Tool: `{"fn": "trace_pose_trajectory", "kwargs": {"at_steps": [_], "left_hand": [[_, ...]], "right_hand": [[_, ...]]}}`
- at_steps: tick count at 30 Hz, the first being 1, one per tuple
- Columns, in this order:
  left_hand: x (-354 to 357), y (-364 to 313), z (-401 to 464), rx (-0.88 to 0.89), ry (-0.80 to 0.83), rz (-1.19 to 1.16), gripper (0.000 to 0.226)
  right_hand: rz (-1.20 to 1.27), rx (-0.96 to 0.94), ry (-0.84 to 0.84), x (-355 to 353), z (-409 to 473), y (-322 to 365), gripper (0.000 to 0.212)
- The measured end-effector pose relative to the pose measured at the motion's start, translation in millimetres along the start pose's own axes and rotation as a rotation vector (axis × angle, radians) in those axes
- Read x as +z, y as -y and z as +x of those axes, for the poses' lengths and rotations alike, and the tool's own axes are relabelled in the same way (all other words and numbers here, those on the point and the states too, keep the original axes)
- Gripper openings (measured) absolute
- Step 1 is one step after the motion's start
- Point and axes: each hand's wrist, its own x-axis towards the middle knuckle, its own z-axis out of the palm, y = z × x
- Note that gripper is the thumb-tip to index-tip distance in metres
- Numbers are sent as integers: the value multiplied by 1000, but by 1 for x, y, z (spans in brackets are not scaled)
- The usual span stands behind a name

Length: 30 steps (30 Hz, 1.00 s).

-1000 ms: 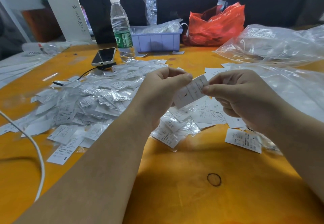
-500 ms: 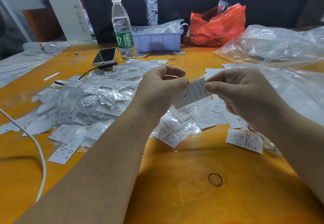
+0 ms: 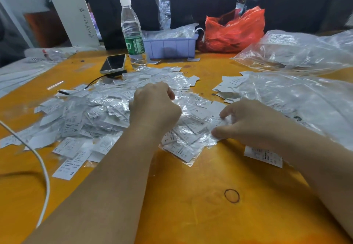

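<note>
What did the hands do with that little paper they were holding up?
Both hands dropped to the label pile. The left hand now curls over it, fingers hidden; the right hand lowered onto a label there, its grip blurred. The bottle, phone and red bag stayed put.

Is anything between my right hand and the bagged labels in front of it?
Nothing visible does. The right hand appears to touch a bagged label with its fingertips, at the right edge of the label pile; the left hand is curled off to its left.
</note>
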Motion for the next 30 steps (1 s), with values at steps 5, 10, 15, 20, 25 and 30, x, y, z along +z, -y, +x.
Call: {"fn": "trace_pose_trajectory", "kwargs": {"at_steps": [5, 10, 15, 20, 25, 30], "left_hand": [[1, -5, -4, 95, 9, -43, 22], [1, -15, -11, 233, 41, -286, 7], [6, -25, -22, 264, 262, -436, 45], [6, -24, -19, 206, 318, -544, 25], [5, -21, -16, 155, 263, -653, 10], [4, -18, -13, 161, 120, -704, 16]], "right_hand": [[29, -71, -65, 0, -2, 0, 30], [146, -141, -215, -5, -4, -1, 16], [363, -338, -284, -8, -9, 7, 12], [461, -381, -264, -5, -11, 12, 8], [722, -241, -47, -9, -9, 13, 46], [1185, -30, 172, -11, -3, 12, 65]]}}
